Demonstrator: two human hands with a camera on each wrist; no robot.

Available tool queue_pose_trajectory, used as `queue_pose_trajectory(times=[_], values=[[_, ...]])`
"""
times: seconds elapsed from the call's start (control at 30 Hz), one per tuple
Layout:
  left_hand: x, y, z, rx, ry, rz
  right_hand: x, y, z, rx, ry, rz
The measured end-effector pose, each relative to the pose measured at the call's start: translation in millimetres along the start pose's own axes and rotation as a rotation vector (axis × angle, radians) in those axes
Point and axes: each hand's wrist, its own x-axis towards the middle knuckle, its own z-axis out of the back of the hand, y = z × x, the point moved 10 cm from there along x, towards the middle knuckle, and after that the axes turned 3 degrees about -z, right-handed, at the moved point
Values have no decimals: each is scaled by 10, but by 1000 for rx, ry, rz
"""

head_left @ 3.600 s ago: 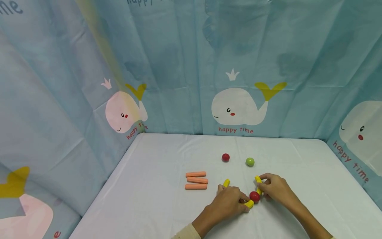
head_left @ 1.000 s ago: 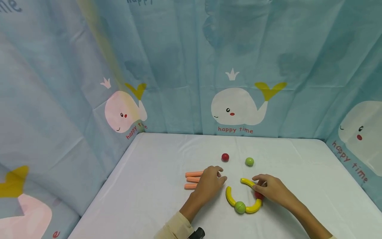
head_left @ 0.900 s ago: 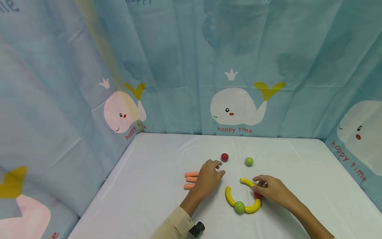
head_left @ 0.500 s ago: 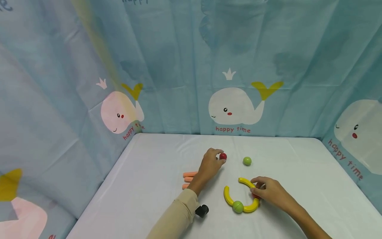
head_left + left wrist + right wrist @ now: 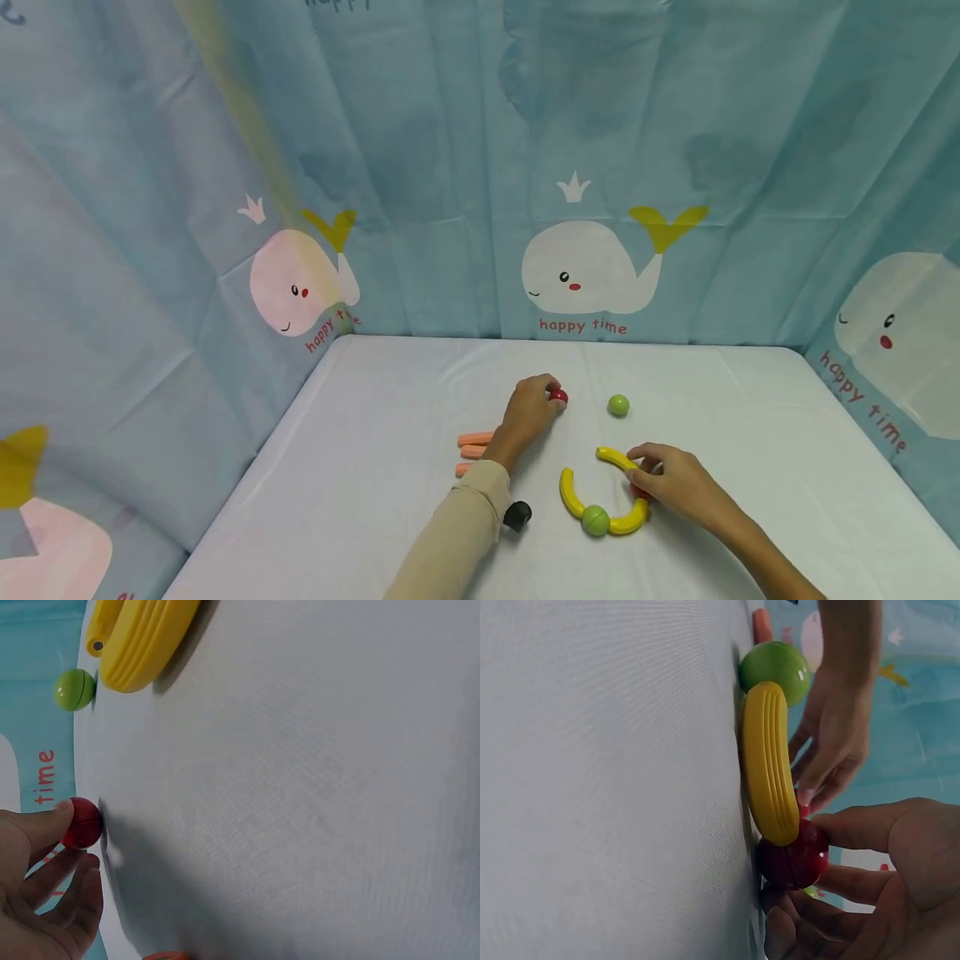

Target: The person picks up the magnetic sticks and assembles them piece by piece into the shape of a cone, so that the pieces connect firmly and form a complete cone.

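Note:
My left hand [image 5: 527, 410] reaches to the back of the table and pinches a red toy ball [image 5: 85, 823] between thumb and fingertips. Closer in, three yellow toy bananas form a curve open toward the back: one on the left [image 5: 571, 493], one at the front [image 5: 769, 765], one at the upper right [image 5: 615, 457]. A green grooved ball [image 5: 596, 521] joins the left and front bananas. A second red ball [image 5: 791, 859] sits between the front and upper-right ones. My right hand [image 5: 675, 479] holds that red ball, thumb on one side and fingers on the other.
Another green ball [image 5: 618, 406] lies at the back, right of the far red one. Several orange sticks [image 5: 475, 439] lie on the left, partly hidden by my left forearm. A black wrist camera [image 5: 517, 516] juts from my left sleeve. Blue whale-print curtains [image 5: 420, 167] surround the white table.
My left hand has left the front banana, moved back past the orange sticks and taken hold of the far red ball. My right hand has shifted from the upper banana to the near red ball.

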Motion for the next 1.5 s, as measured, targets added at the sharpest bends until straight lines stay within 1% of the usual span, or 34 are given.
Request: queue_pose_trajectory(times=[0.13,0.37,0.6,0.7,0.77,0.9,1.0,1.1,1.27,1.4,1.5], values=[[2,21,-18,-12,15,10,8,16,-3,-16,-11,8],[4,54,-47,5,23,1,43,56,24,-80,-47,28],[-14,93,-72,-6,41,31,110,66,-1,-84,-62,-10],[-41,81,-81,-5,53,29,136,55,-14,-84,-75,-23],[-67,56,-75,-3,53,6,147,53,-18,-84,-84,-23],[-139,-6,-57,1,47,-59,163,72,-21,-98,-97,-7],[-204,-46,-50,-13,53,-98,165,89,-20,-106,-99,5],[-273,-73,-61,-43,75,-107,158,80,-21,-98,-97,6],[-381,-104,-83,-99,112,-103,149,80,-13,-94,-100,11],[-464,-166,-103,-138,146,-134,144,89,-5,-99,-107,20],[-532,-215,-124,-142,188,-165,141,105,7,-103,-114,36]])
